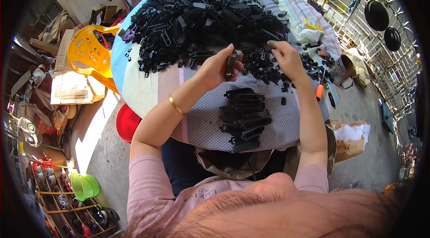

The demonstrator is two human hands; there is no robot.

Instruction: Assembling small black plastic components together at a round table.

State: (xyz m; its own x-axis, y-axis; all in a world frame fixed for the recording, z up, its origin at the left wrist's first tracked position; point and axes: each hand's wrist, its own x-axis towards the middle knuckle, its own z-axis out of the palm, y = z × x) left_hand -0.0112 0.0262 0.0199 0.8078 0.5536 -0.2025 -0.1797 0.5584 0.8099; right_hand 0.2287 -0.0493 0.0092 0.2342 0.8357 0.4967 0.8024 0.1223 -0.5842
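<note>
My left hand [219, 67], with a gold bangle on its wrist, is closed round a dark, narrow plastic part [231, 64] held upright over the table. To its right, my right hand [289, 60] has its fingers pinched together above small black plastic pieces [268, 71]. Whatever those fingertips hold is too small to make out. Nearer to me lies a stack of long black plastic parts [245, 117], side by side on the dotted cloth. A big heap of black plastic parts [206, 14] spreads over the far half of the table.
The round table [197, 121] has a patterned cloth. An orange-handled screwdriver [319, 92] and a metal mug [342, 70] are at its right edge. A yellow plastic chair [92, 52] and a red stool [127, 123] stand left. A paper bag [351, 141] is at right.
</note>
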